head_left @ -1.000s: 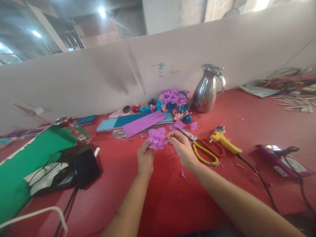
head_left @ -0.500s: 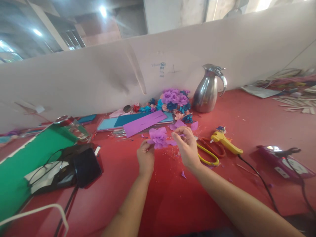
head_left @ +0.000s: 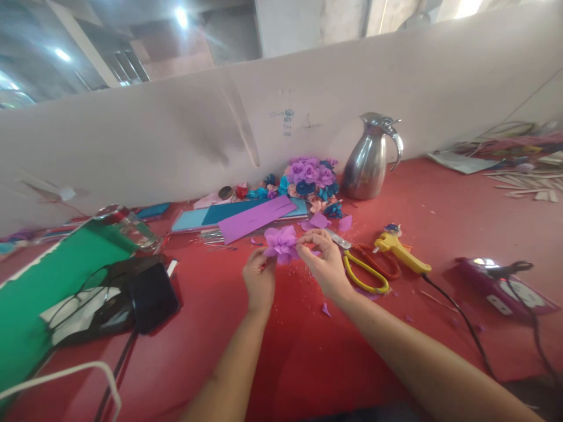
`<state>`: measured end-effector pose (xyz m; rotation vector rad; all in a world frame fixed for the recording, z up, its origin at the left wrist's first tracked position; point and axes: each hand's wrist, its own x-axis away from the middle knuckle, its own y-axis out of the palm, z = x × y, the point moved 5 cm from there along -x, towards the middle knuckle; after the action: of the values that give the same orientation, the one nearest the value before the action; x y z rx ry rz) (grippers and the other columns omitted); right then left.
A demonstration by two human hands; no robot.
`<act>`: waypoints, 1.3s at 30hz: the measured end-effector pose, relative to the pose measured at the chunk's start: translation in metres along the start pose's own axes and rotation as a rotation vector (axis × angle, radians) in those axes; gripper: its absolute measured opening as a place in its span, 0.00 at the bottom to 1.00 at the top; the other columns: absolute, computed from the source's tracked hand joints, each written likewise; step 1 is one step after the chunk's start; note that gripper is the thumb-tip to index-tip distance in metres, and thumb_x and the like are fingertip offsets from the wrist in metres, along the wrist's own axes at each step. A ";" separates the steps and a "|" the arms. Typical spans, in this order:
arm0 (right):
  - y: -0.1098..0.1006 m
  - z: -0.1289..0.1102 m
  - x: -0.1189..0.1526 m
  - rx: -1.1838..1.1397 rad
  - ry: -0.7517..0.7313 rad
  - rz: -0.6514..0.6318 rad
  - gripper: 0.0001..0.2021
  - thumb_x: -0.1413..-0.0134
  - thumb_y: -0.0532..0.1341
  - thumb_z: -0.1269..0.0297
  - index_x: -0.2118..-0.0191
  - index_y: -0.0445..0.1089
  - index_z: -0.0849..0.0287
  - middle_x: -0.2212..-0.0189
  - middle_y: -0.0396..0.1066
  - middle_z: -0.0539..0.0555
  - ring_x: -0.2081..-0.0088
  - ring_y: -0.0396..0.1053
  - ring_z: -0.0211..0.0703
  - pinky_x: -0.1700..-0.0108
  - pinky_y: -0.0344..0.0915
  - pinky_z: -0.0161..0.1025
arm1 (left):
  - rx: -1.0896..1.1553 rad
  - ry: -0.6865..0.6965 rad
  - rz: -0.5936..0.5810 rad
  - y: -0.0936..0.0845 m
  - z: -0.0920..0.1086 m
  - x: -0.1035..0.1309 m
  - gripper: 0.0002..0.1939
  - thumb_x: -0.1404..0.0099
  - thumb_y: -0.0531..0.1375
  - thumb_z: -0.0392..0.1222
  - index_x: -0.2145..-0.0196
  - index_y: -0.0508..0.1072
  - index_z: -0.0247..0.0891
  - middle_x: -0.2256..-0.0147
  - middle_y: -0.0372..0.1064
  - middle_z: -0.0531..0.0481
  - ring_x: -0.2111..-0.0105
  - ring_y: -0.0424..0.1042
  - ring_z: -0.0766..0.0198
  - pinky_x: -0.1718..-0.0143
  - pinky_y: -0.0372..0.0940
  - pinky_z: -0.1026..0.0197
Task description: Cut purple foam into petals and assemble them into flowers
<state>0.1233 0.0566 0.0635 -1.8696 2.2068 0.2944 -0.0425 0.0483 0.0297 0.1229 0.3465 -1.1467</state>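
Right grip back, pinching purple flower | faces up, axis seemingly upright | left grip pinching too

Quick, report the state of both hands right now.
Left hand: closed, holding the purple flower from below.
Right hand: fingertips at the flower's right edge; whether they pinch a petal cannot be told.

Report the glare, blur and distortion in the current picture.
Head view: lights flare at upper left; head view: bright reflections streak the metal jug; head view: purple flower soft-edged, wall writing too blurred to read; head view: forearms look stretched toward the bottom edge.
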 end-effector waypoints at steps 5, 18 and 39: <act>-0.003 -0.004 0.001 0.069 -0.068 0.030 0.04 0.54 0.57 0.66 0.74 0.68 0.55 0.70 0.66 0.51 0.62 0.63 0.45 0.57 0.59 0.43 | -0.049 -0.033 0.057 -0.004 -0.003 -0.001 0.06 0.49 0.66 0.43 0.78 0.77 0.38 0.76 0.67 0.54 0.74 0.60 0.65 0.70 0.55 0.64; 0.007 -0.009 0.012 0.514 -0.484 -0.019 0.11 0.53 0.60 0.72 0.64 0.74 0.51 0.58 0.65 0.54 0.55 0.61 0.51 0.53 0.61 0.49 | -0.180 0.076 -0.012 0.002 0.016 0.004 0.07 0.44 0.62 0.41 0.77 0.77 0.40 0.75 0.67 0.53 0.73 0.62 0.64 0.70 0.56 0.63; 0.012 -0.014 0.022 0.716 -0.714 0.067 0.08 0.51 0.63 0.66 0.62 0.72 0.54 0.56 0.67 0.56 0.54 0.62 0.50 0.53 0.58 0.47 | -0.279 0.270 -0.114 0.011 0.022 0.013 0.10 0.42 0.56 0.32 0.71 0.78 0.38 0.73 0.68 0.51 0.72 0.68 0.67 0.70 0.62 0.66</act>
<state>0.1071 0.0336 0.0703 -1.0763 1.5790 0.1202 -0.0232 0.0352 0.0455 0.0118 0.7578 -1.1844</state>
